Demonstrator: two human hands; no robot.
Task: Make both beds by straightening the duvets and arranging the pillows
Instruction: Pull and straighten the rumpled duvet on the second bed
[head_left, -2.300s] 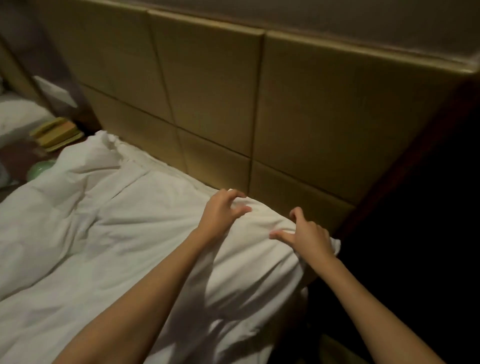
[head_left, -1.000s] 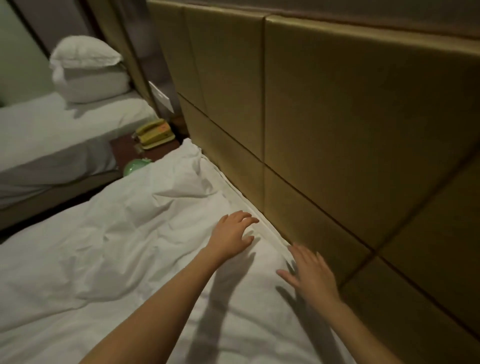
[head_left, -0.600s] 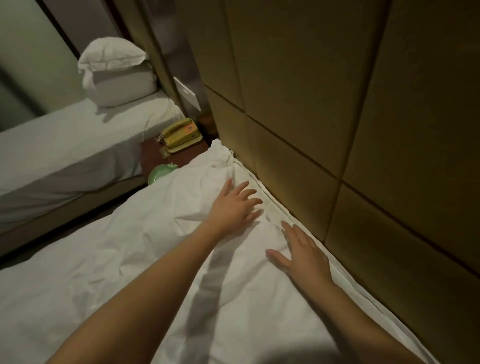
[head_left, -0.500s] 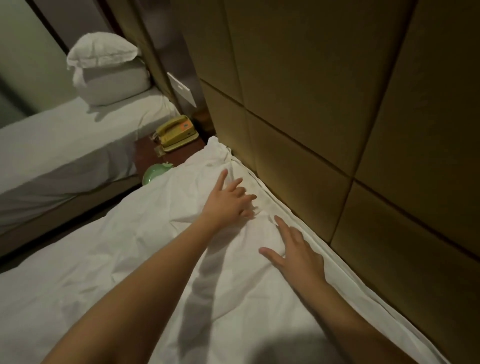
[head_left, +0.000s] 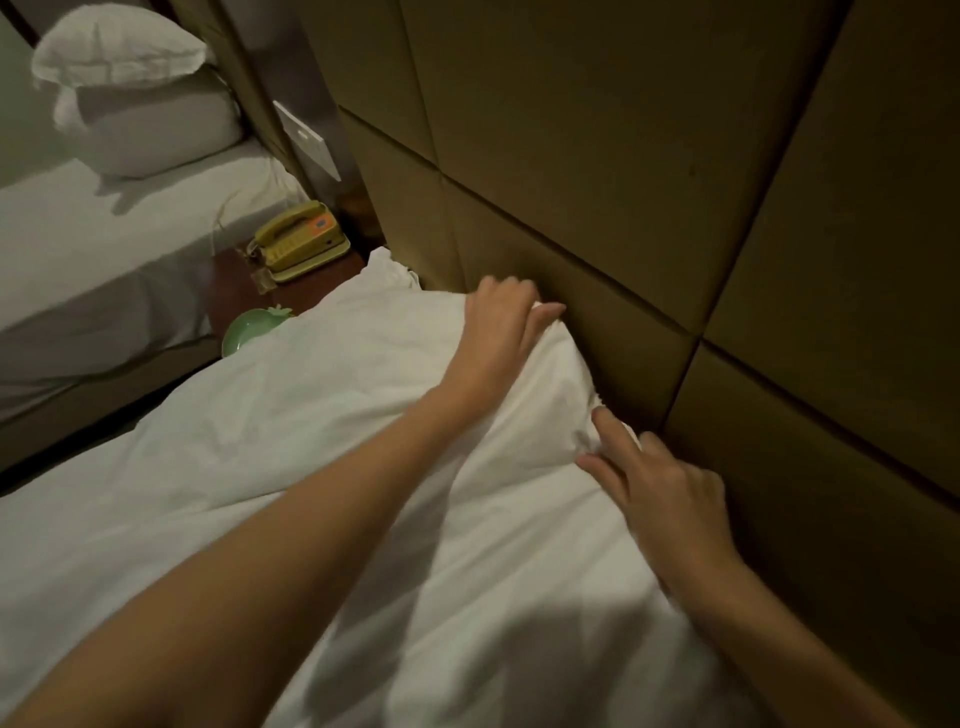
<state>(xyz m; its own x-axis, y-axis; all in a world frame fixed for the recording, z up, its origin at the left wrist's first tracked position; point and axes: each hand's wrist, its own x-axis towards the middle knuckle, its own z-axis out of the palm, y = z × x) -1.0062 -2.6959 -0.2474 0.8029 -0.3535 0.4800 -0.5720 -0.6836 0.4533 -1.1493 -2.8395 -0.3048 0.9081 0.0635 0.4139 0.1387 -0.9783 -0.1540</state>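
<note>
Against the headboard (head_left: 597, 171), the left hand's fingers (head_left: 545, 310) curl over the top edge of the duvet (head_left: 322, 415) and hold a bunched fold of it, lifted into a hump just beside the padded panels; the right hand's fingers (head_left: 610, 434) are spread, the forefinger and thumb pressed to the fold's lower end, though whether they pinch it I cannot tell; the left hand (head_left: 498, 332) sits farther along the headboard, the right hand (head_left: 670, 493) nearer the viewer, both arms reaching across the white cover. Half a second ago both palms lay flat, smoothing the cloth along the headboard; now the edge has been gathered up, which suggests the smoothing has given way to pulling or folding the top hem square. Away from the headboard the duvet lies fairly even, with soft creases. Beyond its far corner stand a phone (head_left: 298, 241) and a green dish (head_left: 249, 327); past them the other bed (head_left: 104, 234) carries stacked pillows (head_left: 140, 98), seemingly arranged.
</note>
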